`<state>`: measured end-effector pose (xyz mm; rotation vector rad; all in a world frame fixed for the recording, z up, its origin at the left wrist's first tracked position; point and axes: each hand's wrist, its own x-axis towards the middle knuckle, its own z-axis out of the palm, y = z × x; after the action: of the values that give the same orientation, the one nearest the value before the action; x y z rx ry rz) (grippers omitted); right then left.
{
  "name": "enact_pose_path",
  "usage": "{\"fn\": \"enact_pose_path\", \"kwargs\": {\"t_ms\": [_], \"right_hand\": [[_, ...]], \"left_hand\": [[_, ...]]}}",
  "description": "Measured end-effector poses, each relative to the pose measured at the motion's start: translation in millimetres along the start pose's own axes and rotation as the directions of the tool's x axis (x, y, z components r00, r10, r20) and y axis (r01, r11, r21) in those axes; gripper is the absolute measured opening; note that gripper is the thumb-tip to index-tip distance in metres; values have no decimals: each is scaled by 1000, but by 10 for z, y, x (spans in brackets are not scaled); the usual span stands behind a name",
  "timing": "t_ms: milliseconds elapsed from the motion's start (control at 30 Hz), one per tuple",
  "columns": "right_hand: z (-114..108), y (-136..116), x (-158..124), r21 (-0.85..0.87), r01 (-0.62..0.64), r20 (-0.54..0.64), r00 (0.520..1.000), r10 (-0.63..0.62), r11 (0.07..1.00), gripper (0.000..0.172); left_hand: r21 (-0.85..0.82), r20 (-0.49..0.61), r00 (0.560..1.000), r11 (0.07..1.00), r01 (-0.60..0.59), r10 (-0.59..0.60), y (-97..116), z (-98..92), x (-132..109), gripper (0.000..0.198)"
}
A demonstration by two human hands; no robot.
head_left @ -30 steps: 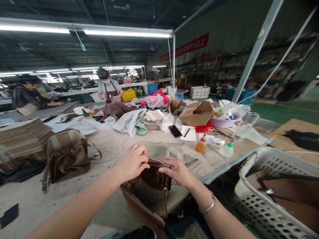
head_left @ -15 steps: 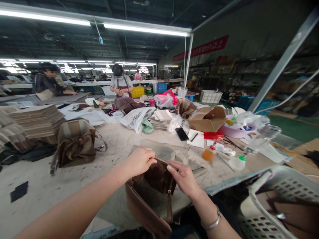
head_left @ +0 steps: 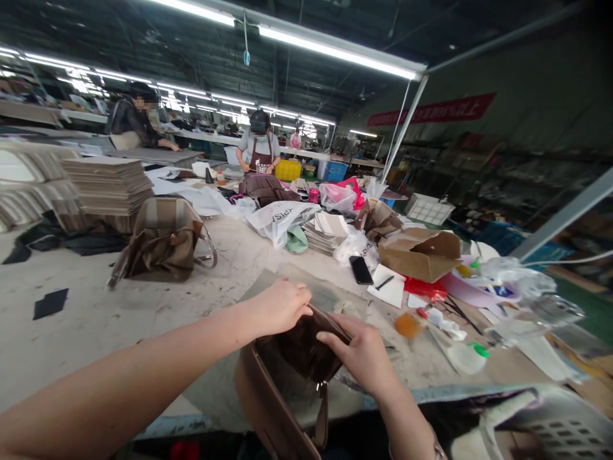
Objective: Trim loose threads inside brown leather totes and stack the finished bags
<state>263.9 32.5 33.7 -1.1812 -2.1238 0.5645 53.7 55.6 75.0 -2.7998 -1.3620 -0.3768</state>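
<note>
So there's a dark brown bag [head_left: 271, 406] at the near edge of the worktop [head_left: 105, 338], with its lower end sticking out past the edge, and both hands are on it. The left hand [head_left: 281, 308] has its fingers bunched up in a tight pinch on the far rim. The right hand [head_left: 361, 351] grips the same rim just beside it, thumb on the inner face and the other fingers mostly hidden behind the panel. The mouth gapes toward the camera, and a shiny zipper pull [head_left: 322, 386] hangs just below the right hand. Over to the left, well apart, another brown bag [head_left: 165, 255] sits upright in front of a tall stack of flat panels [head_left: 108, 188], and there's a black scrap [head_left: 50, 304] lying nearby. Past the hands it's a proper jumble: a black phone [head_left: 361, 270] next to a white sheet [head_left: 391, 294] with a dark pen [head_left: 384, 282] on it, then a cardboard box [head_left: 421, 255] behind those. Off to the right there's a blurry orange bottle [head_left: 408, 326] and a whitish one with a green cap [head_left: 467, 359]. Across the way, a co-worker in an apron [head_left: 261, 153] stands with both hands in front.
</note>
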Motion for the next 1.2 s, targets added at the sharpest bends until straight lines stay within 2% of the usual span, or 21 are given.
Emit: {"fn": "enact_pose_path", "kwargs": {"t_ms": [100,367,767,867,1000,1100,1200], "right_hand": [[21,-61,58,15,28,9,1000,-28,999,14],[85,-70,47,28,26,-61,998,-24,999,24],[148,-67,48,-2,28,-111,993,-28,1000,24],[147,-52,29,-38,23,-106,994,-27,999,25],[91,-65,16,-114,-23,-38,999,18,993,25],[46,-113,65,-221,-55,-16,998,53,974,39],[33,-173,144,-354,-20,24,999,31,935,22]], "left_hand": [[11,-15,1000,1000,12,-12,-14,22,-9,22],[17,-21,999,999,33,-33,9,44,10,22],[-16,-14,993,993,115,-115,65,28,53,19],[-17,-21,993,993,116,-117,66,34,58,19],[-42,-28,991,990,132,-133,67,43,49,17],[-53,-49,990,990,133,-135,74,64,42,16],[-48,-77,987,989,140,-143,70,66,37,18]]}}
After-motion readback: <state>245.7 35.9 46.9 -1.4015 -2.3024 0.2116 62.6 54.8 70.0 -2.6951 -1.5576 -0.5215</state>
